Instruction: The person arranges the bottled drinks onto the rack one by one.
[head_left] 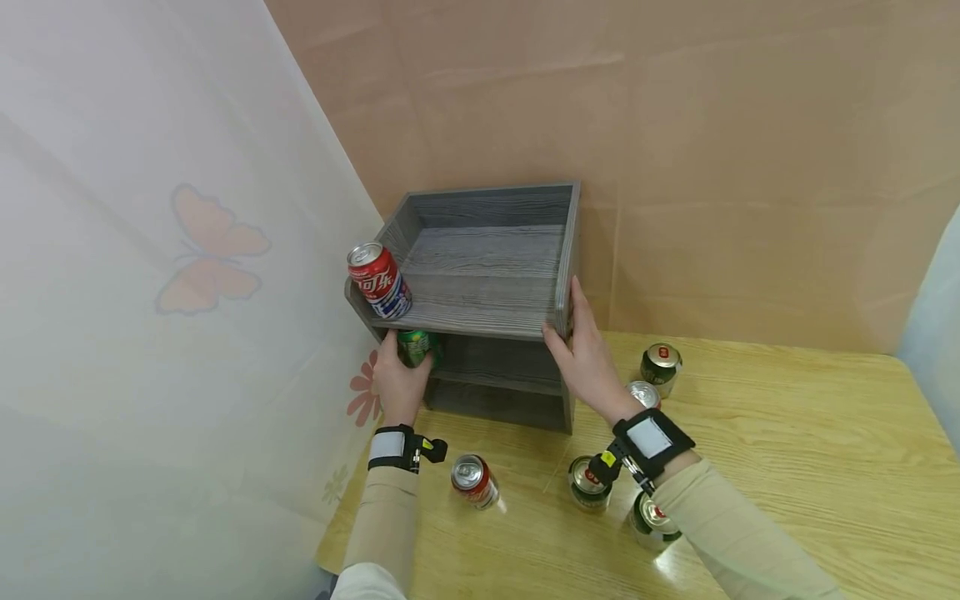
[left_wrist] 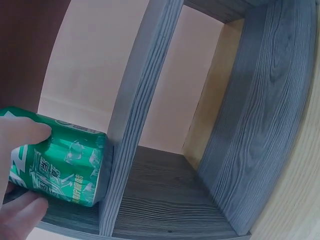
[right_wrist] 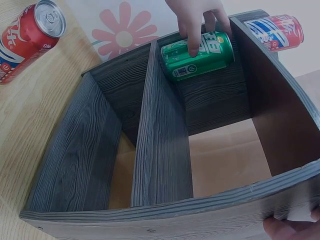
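Note:
A green soda can (right_wrist: pixel 197 56) stands on the middle shelf of the grey wooden rack (head_left: pixel 491 287), close to its left side wall. My left hand (head_left: pixel 401 379) grips the can, thumb on one side and fingers on the other; in the left wrist view its base is right at the shelf board (left_wrist: pixel 135 120). My right hand (head_left: pixel 588 362) holds the rack's right side wall near the top front corner, the thumb at the front edge. On the top shelf's left front corner stands a red cola can (head_left: pixel 380 281).
Another red cola can (head_left: pixel 475 482) stands on the wooden table (head_left: pixel 787 450) before the rack. Several dark green cans with gold tops (head_left: pixel 662 367) stand right of it, some near my right forearm. A white curtain (head_left: pixel 187 400) borders the left side.

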